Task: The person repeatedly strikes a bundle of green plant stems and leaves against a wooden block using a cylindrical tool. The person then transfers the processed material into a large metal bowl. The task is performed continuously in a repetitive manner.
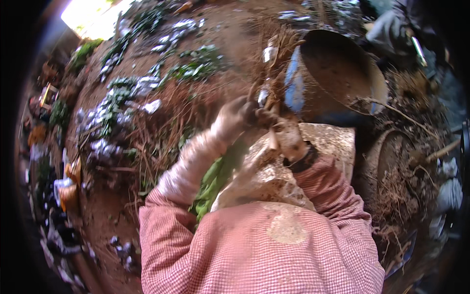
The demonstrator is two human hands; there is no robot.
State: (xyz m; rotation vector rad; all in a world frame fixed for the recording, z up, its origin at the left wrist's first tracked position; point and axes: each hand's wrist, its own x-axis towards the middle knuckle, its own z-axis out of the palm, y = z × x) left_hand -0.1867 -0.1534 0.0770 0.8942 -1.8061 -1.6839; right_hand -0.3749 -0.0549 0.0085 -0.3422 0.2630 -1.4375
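My left hand (238,110) and my right hand (290,136) meet in front of me around the lower end of a bundle of brown, fibrous plant roots (279,55). Both hands look muddy and are blurred, so single fingers are hard to make out. The roots fan out away from me, beside the blue-sided drum. Under my right hand a mud-stained pale sheet or sack (264,172) covers my lap. Large green leaves (213,183) hang between my left forearm and this sheet.
A blue drum (293,82) with an open mouth stands ahead right. Beside me on the right are a round, dirt-covered vessel (378,158) and tangled roots (396,194). Thin stems (172,106) and leafy cuttings (196,68) lie leftward on brown soil. Another person's clothed leg (387,33) is at upper right.
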